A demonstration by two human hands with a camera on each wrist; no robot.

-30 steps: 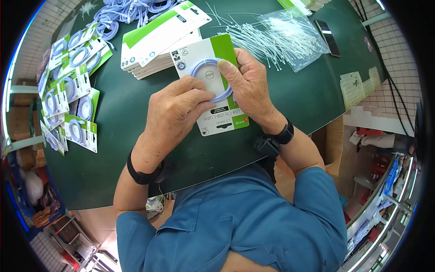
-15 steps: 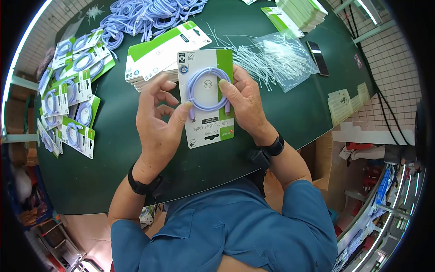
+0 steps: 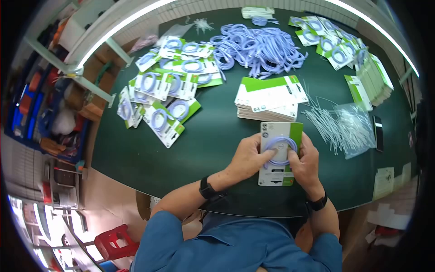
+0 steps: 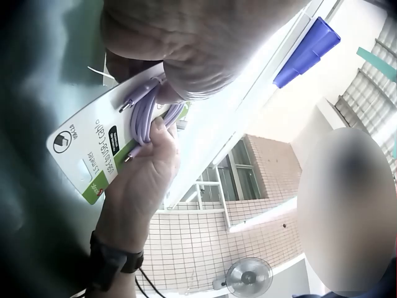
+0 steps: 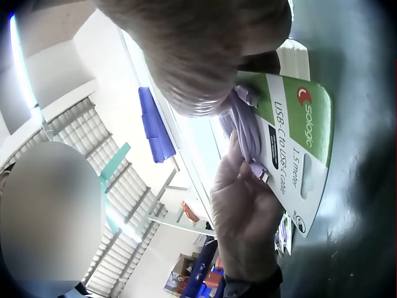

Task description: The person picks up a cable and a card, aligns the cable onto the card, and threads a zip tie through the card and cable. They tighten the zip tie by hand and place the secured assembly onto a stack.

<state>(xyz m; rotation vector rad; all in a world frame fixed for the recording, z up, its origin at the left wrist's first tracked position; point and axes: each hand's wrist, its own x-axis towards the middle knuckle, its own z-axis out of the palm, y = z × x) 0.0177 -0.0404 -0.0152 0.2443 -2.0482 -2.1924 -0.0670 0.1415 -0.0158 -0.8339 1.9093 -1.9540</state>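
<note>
A white and green cable package card [image 3: 274, 176], printed "USB-C to USB-C cable" in the right wrist view, is held above the table's near side. On its face lies a coiled lilac USB cable [image 4: 142, 121], its plugs pointing at the printed end. The left hand [image 3: 248, 157] grips the card by its left edge, thumb over the coil. From the opposite edge the right hand [image 3: 307, 164] holds it likewise, thumb pressing on the cable. Fingers behind the card are largely hidden.
Just beyond the hands stands a stack of blank cards [image 3: 267, 97]. White cable ties [image 3: 324, 129] spill from a clear bag [image 3: 355, 131] at right, near a phone [image 3: 378, 133]. Finished-looking carded cables [image 3: 158, 119] lie at left; loose lilac cables [image 3: 260, 50] are heaped behind.
The head view has swung left, showing more of the table. The left hand, spread half a second ago with its thumb at the coil's left side, now grips the card's edge.
</note>
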